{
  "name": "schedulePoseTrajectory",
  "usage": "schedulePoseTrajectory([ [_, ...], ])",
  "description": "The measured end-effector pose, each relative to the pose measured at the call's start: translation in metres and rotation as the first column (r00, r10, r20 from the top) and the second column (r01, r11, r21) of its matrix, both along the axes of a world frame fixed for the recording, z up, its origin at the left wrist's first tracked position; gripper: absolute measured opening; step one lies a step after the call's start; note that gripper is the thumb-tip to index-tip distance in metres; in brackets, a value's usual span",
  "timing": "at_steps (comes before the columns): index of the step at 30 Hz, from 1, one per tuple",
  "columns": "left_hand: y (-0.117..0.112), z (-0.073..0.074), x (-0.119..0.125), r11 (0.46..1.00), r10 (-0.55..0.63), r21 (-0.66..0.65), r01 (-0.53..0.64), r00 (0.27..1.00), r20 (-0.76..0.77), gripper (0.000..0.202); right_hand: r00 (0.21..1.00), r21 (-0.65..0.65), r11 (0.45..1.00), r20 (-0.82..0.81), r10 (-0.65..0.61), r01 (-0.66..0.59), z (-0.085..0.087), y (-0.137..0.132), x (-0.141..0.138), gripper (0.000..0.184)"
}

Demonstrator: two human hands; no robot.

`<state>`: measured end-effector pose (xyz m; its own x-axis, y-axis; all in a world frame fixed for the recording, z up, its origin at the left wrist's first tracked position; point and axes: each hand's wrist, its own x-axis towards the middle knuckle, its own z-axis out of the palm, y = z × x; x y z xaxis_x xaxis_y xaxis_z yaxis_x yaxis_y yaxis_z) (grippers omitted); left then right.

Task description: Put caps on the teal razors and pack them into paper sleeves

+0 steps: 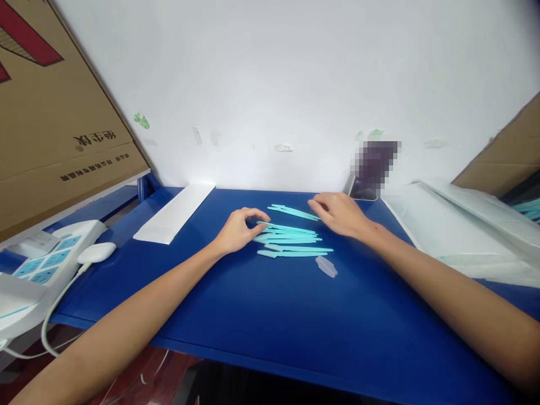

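Several turquoise eyebrow razors (295,240) lie in a loose row on the blue table, their heads pointing left and their slim handles right. My left hand (239,229) is at the head end of an upper razor in the row, thumb and index finger closing around its tip. Farther back, a pair of razors (292,211) rests at a slant. Their handle ends reach my right hand (340,212), whose fingers are curled; what they hold, if anything, is hidden. A small clear plastic cap (326,267) lies below the row, at its right.
A white paper strip (175,214) lies at the left. A power strip (54,264) with a white plug and cable stands beyond it. Clear plastic bags (459,230) cover the right side. A pixelated device (373,171) leans on the wall; cardboard boxes (63,118) flank both sides.
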<state>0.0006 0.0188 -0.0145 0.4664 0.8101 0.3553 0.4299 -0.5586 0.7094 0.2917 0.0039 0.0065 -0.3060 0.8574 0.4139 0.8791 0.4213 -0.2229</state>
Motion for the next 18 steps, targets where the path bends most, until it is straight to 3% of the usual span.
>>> schedulePoseTrajectory([
  [3, 0.002, -0.003, -0.001, 1.000, 0.018, 0.014, -0.018, 0.999, -0.041, 0.019, 0.945, 0.017, 0.952, -0.122, -0.303, 0.307, -0.007, 0.009, 0.020, 0.045],
  [6, 0.003, -0.005, -0.001, 0.999, 0.029, 0.018, -0.029, 1.000, -0.007, 0.020, 0.784, -0.011, 0.830, -0.323, -0.530, 0.557, -0.017, 0.015, 0.047, 0.047],
  [8, 0.004, -0.005, -0.001, 0.999, 0.043, 0.020, -0.044, 0.999, 0.010, 0.021, 0.674, -0.059, 0.757, -0.413, -0.612, 0.651, -0.023, 0.017, 0.064, 0.046],
  [11, 0.004, -0.004, -0.001, 0.998, 0.059, 0.018, -0.060, 0.998, 0.011, 0.020, 0.583, -0.118, 0.694, -0.453, -0.675, 0.710, -0.028, 0.018, 0.084, 0.041],
  [14, 0.002, -0.001, -0.001, 0.995, 0.082, 0.049, -0.082, 0.997, 0.002, 0.021, 0.550, -0.160, 0.680, -0.472, -0.689, 0.715, -0.028, 0.021, 0.095, 0.037],
  [16, -0.005, 0.002, 0.001, 0.986, 0.051, 0.158, -0.045, 0.998, -0.034, 0.020, 0.521, -0.205, 0.676, -0.494, -0.696, 0.708, -0.027, 0.022, 0.099, 0.036],
  [18, -0.016, 0.005, 0.006, 0.953, -0.036, 0.293, 0.074, 0.990, -0.135, 0.019, 0.480, -0.273, 0.676, -0.530, -0.699, 0.684, -0.026, 0.024, 0.102, 0.035],
])
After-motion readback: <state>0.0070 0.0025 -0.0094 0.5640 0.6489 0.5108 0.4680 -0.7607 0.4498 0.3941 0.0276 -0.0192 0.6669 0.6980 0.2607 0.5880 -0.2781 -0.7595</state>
